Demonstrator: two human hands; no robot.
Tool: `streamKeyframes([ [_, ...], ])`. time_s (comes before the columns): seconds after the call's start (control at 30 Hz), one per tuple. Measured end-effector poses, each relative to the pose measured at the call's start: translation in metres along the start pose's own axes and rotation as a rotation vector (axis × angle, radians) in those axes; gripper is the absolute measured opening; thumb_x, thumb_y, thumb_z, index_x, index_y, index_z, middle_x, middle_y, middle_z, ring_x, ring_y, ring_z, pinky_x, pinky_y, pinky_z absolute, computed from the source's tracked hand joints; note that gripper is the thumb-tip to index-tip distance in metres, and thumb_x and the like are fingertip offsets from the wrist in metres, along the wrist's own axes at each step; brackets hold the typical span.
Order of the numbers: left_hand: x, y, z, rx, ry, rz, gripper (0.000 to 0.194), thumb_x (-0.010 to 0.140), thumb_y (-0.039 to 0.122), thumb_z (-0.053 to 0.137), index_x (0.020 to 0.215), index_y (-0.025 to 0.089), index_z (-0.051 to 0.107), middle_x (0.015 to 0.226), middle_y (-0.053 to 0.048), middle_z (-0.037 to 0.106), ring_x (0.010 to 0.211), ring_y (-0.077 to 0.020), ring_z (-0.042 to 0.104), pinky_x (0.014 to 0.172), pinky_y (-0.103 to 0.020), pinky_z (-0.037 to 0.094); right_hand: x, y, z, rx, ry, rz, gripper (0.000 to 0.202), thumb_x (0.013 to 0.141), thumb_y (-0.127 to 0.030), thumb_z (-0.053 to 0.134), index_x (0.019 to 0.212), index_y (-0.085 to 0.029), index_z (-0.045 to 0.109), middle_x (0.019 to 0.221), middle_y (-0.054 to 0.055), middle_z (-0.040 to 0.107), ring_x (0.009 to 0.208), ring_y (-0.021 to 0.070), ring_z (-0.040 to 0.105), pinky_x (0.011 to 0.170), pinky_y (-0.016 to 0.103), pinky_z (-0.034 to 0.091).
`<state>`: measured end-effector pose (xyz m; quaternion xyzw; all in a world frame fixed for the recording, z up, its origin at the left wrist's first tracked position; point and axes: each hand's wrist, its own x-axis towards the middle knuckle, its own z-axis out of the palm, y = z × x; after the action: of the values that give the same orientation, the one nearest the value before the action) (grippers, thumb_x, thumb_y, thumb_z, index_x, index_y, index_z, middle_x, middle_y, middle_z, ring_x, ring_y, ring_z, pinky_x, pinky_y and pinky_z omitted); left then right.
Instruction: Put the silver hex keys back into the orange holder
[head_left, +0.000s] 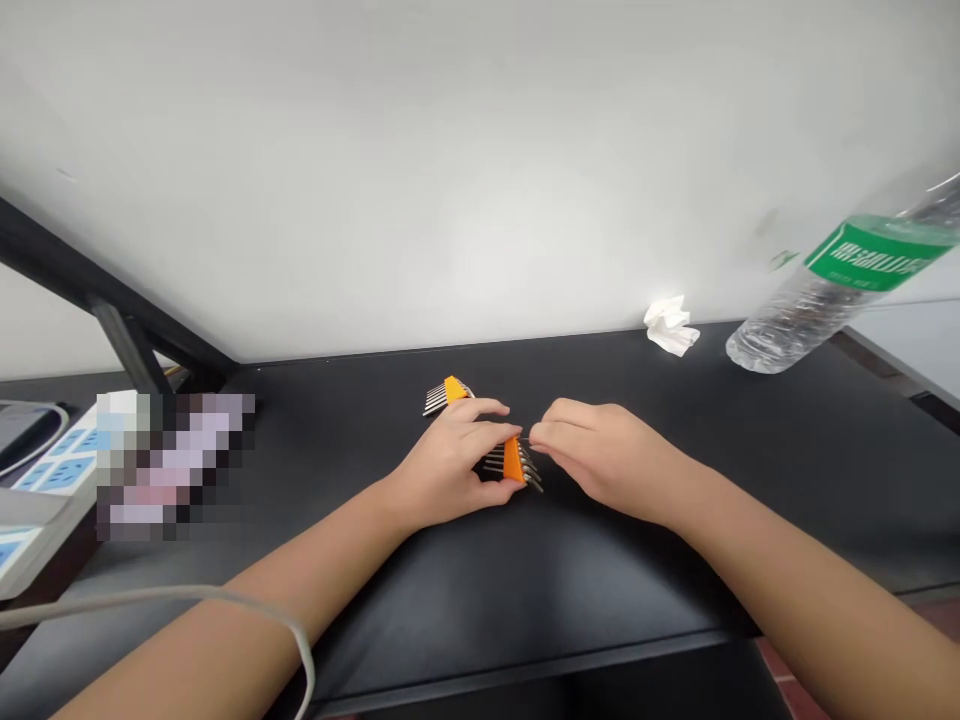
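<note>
My left hand grips an orange hex key holder between thumb and fingers, just above the black tabletop. Several metal hex keys run through this holder, their bent ends pointing right. Close on its right side, my right hand is closed in a pinch. A thin bit of metal shows at its fingertips, seemingly a hex key, mostly hidden by the fingers. Behind my left hand lies a second orange holder with several hex keys in it, partly covered by my fingers.
A clear plastic bottle with a green label and a crumpled white tissue stand at the back right of the black table. At left are a white power strip and a blurred-out item. A pale cable crosses over my left forearm.
</note>
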<state>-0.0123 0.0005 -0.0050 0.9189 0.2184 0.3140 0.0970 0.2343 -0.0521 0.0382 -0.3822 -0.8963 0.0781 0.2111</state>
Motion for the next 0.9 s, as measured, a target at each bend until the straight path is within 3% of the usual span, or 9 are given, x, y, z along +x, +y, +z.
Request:
streamKeyframes([
  [0.13, 0.000, 0.001, -0.001, -0.008, -0.007, -0.002, 0.044, 0.080, 0.035, 0.081, 0.118, 0.019, 0.068, 0.125, -0.017, 0.067, 0.122, -0.0310, 0.064, 0.100, -0.047, 0.057, 0.006, 0.003, 0.008, 0.331, 0.086, 0.027, 0.017, 0.102, -0.017, 0.050, 0.098, -0.020, 0.067, 0.091, 0.003, 0.065, 0.080, 0.0138, 0.058, 0.073, 0.026, 0.046],
  [0.23, 0.001, 0.001, -0.002, -0.020, -0.013, 0.018, 0.044, 0.080, 0.036, 0.080, 0.119, 0.019, 0.068, 0.122, -0.016, 0.068, 0.121, -0.0309, 0.064, 0.099, -0.047, 0.057, 0.011, 0.006, 0.019, 0.592, 0.093, 0.209, 0.006, 0.096, -0.021, 0.061, 0.090, -0.021, 0.063, 0.083, -0.001, 0.063, 0.072, 0.0124, 0.058, 0.067, 0.026, 0.046],
  [0.33, 0.002, 0.003, -0.003, -0.037, -0.009, 0.032, 0.042, 0.079, 0.035, 0.079, 0.116, 0.019, 0.068, 0.119, -0.016, 0.068, 0.117, -0.0304, 0.065, 0.097, -0.047, 0.057, 0.014, 0.008, 0.030, 0.924, 0.045, 0.421, 0.019, 0.090, -0.032, 0.072, 0.085, -0.021, 0.058, 0.075, -0.003, 0.061, 0.065, 0.0120, 0.058, 0.061, 0.025, 0.047],
  [0.47, 0.003, 0.004, -0.003, -0.069, 0.039, 0.041, 0.042, 0.077, 0.033, 0.080, 0.116, 0.021, 0.067, 0.110, -0.012, 0.070, 0.105, -0.0262, 0.068, 0.090, -0.043, 0.059, 0.017, 0.011, 0.039, 1.221, -0.059, 0.507, 0.030, 0.088, -0.044, 0.075, 0.083, -0.019, 0.059, 0.064, -0.003, 0.061, 0.059, 0.0124, 0.058, 0.057, 0.025, 0.048],
  [0.63, 0.006, 0.003, -0.006, -0.100, 0.073, 0.050, 0.044, 0.078, 0.030, 0.079, 0.119, 0.022, 0.065, 0.096, -0.007, 0.074, 0.091, -0.0225, 0.071, 0.085, -0.041, 0.059, 0.018, 0.012, 0.039, 1.236, -0.029, 0.548, 0.031, 0.091, -0.047, 0.071, 0.085, -0.016, 0.070, 0.062, -0.002, 0.062, 0.058, 0.0119, 0.056, 0.058, 0.026, 0.048],
  [0.9, 0.005, 0.001, -0.004, -0.092, 0.087, 0.074, 0.049, 0.079, 0.029, 0.080, 0.124, 0.021, 0.062, 0.099, -0.007, 0.076, 0.093, -0.0230, 0.072, 0.089, -0.042, 0.058, 0.016, 0.006, 0.036, 1.094, -0.003, 0.531, 0.018, 0.093, -0.031, 0.064, 0.086, -0.017, 0.072, 0.077, 0.000, 0.063, 0.065, 0.0118, 0.058, 0.062, 0.025, 0.050],
])
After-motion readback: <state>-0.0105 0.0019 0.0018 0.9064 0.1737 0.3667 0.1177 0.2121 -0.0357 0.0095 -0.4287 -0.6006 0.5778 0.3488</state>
